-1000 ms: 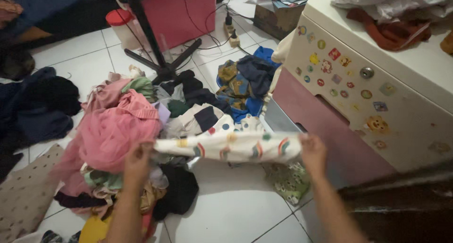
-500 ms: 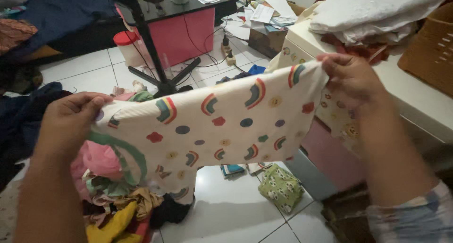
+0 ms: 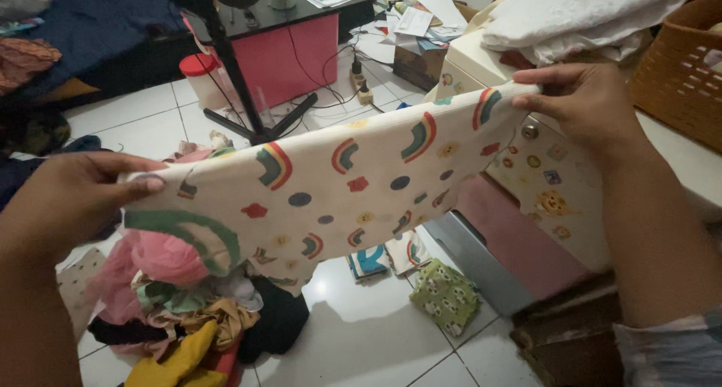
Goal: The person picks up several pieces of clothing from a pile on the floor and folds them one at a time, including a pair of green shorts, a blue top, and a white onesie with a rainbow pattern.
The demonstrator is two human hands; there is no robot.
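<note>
Rainbow-print shirt [image 3: 338, 184] hangs stretched in the air above a white tiled floor [image 3: 376, 334] and a clothes pile [image 3: 180, 312], well clear of both. Left hand [image 3: 71, 195] pinches one shoulder, right hand [image 3: 583, 101] pinches the other, hands wide apart.

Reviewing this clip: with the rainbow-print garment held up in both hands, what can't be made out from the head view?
- Rainbow-print garment: its far side faces away, so the full cut is unclear.
- Clothes pile: its upper part is hidden behind the garment.
- Left hand and right hand: some fingertips are tucked behind the cloth.
- Wicker basket: cut off by the right edge.
- Papers on the floor: too small to read.
</note>
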